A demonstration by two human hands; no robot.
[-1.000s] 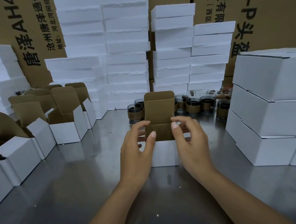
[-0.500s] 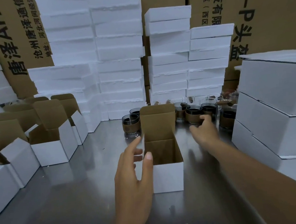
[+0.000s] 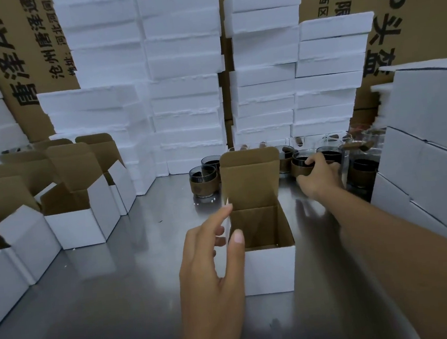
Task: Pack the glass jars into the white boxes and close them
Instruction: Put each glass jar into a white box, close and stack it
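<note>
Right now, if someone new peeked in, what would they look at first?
First, the open white box in the middle of the shiny metal table, its brown lid flap standing up, with the left hand open beside it. Behind it the right hand grips a glass jar from the cluster, and tall white foam stacks fill the back.

Views: one, a wide-angle camera worn on the head.
Facing: forward and down over the metal table.
Nearness: close; the left hand is at lower centre beside the open white box, and the right hand is farther off, right of centre, holding a glass jar.
Far field: foam stacks fill the upper frame.
</note>
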